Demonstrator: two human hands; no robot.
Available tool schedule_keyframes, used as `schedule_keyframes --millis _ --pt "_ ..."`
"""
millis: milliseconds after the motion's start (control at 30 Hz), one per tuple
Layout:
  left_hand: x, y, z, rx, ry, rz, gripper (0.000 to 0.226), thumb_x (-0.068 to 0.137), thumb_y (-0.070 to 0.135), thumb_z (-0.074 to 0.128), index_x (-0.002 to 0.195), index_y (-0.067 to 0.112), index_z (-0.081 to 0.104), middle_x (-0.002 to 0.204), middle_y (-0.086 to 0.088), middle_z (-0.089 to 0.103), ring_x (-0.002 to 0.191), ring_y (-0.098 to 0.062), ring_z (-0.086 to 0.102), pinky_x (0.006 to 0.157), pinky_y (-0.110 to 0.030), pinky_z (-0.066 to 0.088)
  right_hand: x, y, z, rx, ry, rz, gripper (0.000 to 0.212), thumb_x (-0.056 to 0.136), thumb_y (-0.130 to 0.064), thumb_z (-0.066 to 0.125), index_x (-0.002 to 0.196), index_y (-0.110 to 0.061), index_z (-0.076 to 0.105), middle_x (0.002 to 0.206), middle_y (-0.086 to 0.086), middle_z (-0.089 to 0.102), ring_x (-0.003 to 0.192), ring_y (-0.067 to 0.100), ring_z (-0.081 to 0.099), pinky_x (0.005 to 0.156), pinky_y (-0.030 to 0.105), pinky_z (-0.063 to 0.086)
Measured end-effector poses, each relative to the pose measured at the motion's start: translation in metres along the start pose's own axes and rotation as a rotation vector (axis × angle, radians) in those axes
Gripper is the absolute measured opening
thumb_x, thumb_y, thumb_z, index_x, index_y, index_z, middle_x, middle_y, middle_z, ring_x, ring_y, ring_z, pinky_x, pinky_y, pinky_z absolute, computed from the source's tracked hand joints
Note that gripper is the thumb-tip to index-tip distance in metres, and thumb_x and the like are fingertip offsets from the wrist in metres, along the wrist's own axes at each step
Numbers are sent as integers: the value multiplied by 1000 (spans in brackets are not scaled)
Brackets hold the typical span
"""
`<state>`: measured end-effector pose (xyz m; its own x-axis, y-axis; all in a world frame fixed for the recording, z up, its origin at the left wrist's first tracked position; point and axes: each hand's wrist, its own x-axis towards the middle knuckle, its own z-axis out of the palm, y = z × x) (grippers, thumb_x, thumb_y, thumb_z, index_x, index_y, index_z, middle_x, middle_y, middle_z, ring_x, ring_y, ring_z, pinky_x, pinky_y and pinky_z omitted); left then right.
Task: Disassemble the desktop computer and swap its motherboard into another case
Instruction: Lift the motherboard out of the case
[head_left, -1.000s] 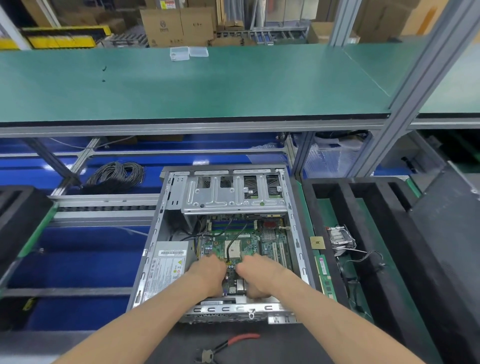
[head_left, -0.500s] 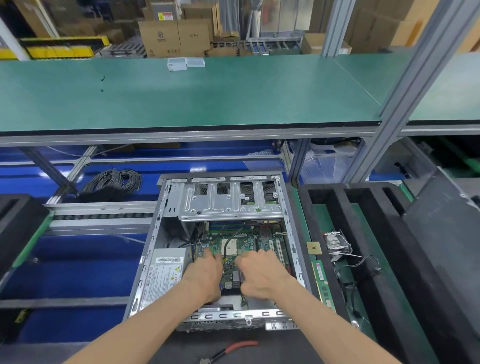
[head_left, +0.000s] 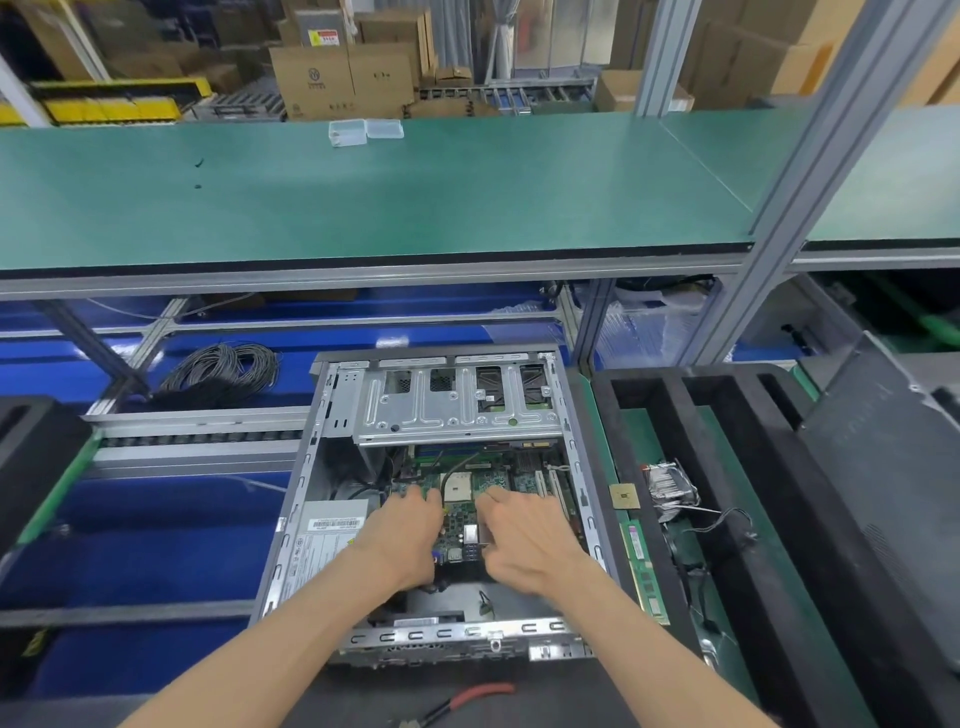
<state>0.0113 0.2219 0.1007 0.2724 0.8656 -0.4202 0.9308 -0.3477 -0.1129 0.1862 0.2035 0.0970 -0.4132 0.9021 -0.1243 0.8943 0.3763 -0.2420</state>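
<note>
The open silver computer case (head_left: 291, 525) lies flat in front of me in the head view. Its green motherboard (head_left: 462, 512) sits on the case floor, below the metal drive cage (head_left: 457, 410). My left hand (head_left: 408, 532) rests on the board's left part, beside the power supply (head_left: 330, 543). My right hand (head_left: 524, 540) rests on the right part with fingers stretched toward the expansion slots. Both palms hide much of the board. A dark gap shows between the board's port block and the case's rear panel (head_left: 467, 636).
Right of the case, a black foam tray (head_left: 675, 415) holds a CPU chip (head_left: 623, 496), a heatsink with fan (head_left: 670, 483) and memory sticks (head_left: 644, 566). Red-handled pliers (head_left: 467, 699) lie near me. A dark side panel (head_left: 883, 467) leans at the right. A cable coil (head_left: 223, 369) lies at the back left.
Both hands have slid away from the rear panel, deeper into the case, and the board's port block now sits farther from that panel. My view has tilted up slightly.
</note>
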Motion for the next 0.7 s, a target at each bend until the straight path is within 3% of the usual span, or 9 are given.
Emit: schedule_keyframes --millis 200,300,433,533,700 --pt "-2 -23 -16 115 171 68 37 75 33 66 107 20 52 102 -1 62 95 -27 64 75 -37 47 3 0 4 -33 111 -65 29 81 -43 51 98 -21 44 92 -6 43 80 15 41 60 34 44" --pt "-2 -34 -17 42 195 95 41 68 47 65 99 26 49 93 5 57 84 -25 63 63 -34 40 4 -2 7 -91 133 -109 50 75 -51 59 113 -21 44 108 -4 49 97 18 44 79 36 45" --pt "-1 -46 -11 -75 203 109 47 60 53 59 100 31 48 92 12 52 83 -18 55 60 -33 43 8 -2 11 -118 31 -45 63 81 -25 70 134 -17 36 129 5 52 120 27 47 104 46 39" --pt "-2 -50 -1 -137 240 111 48 58 55 53 100 34 42 94 15 42 85 -13 44 57 -31 38 10 -5 9 -105 -15 -18 57 84 -3 62 134 -14 37 125 11 55 114 31 55 103 48 41" --pt "-2 -49 2 -156 284 148 50 61 51 49 107 34 37 105 13 36 87 -12 39 50 -28 33 11 -7 6 -74 13 1 53 81 6 52 131 -11 41 119 11 56 101 32 61 106 52 39"
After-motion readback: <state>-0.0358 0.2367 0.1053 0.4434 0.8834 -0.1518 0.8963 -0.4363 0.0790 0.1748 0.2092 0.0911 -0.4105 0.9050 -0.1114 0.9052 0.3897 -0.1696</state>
